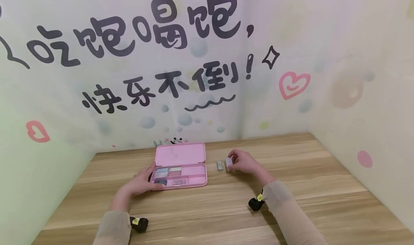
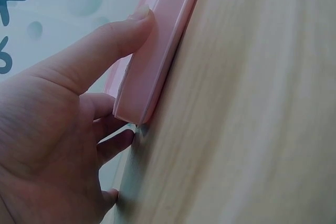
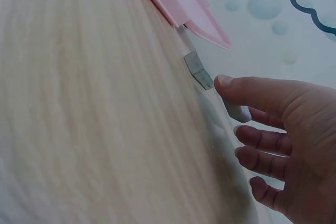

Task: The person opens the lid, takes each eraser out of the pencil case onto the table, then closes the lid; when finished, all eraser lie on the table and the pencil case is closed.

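Note:
A pink pencil case [image 1: 198,170] lies on the table with its lid [image 1: 180,154] folded back toward the wall. My left hand [image 1: 139,183] holds its left end; in the left wrist view the thumb [image 2: 139,30] lies against the case's side wall. Small pale, blue and pinkish blocks [image 1: 175,173] sit in the rear compartment, and a dark item [image 1: 160,182] and a small clear-looking piece [image 1: 179,182] in the front ones. Right of the case, my right hand [image 1: 245,162] pinches a whitish eraser-like block [image 1: 228,162] between thumb and fingers. Beside it lies a grey-green block [image 1: 220,166].
The wood-grain table [image 1: 200,216] meets a printed wall cloth [image 1: 210,123] close behind the case. Another wall [image 1: 362,123] rises at the right. Black wrist cameras [image 1: 139,224] are strapped at both cuffs.

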Demonstrator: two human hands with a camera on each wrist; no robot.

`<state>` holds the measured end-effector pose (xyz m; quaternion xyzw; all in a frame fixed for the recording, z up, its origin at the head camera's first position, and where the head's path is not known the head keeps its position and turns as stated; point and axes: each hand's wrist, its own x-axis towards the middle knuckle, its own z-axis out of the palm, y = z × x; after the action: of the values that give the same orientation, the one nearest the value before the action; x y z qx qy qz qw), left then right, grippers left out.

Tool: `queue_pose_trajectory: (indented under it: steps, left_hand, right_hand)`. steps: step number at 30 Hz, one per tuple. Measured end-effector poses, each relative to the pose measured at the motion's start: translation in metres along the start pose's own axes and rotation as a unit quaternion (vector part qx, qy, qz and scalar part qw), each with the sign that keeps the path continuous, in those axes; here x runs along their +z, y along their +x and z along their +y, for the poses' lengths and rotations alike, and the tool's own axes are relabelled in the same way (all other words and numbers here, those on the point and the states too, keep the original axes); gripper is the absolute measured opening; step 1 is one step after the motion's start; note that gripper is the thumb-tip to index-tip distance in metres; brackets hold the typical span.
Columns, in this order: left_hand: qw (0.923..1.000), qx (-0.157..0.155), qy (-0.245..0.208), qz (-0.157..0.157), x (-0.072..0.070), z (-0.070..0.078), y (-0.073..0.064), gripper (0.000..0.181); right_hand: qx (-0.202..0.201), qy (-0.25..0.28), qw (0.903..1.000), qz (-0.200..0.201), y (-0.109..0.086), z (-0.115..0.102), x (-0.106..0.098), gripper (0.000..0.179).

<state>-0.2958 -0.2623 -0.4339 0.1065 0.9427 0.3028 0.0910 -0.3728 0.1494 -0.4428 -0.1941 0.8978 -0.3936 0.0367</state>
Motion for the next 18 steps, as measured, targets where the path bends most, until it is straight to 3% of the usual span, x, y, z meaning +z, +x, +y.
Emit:
queue_pose_trajectory:
  steps: [18]
  left_hand:
    - [1.0,-0.001,0.005,-0.001,-0.001,0.0006,0.0004,0.113]
  right_hand:
    - [0.017,-0.048,0.9987,0.006,0.0028,0.003,0.0057,0.041]
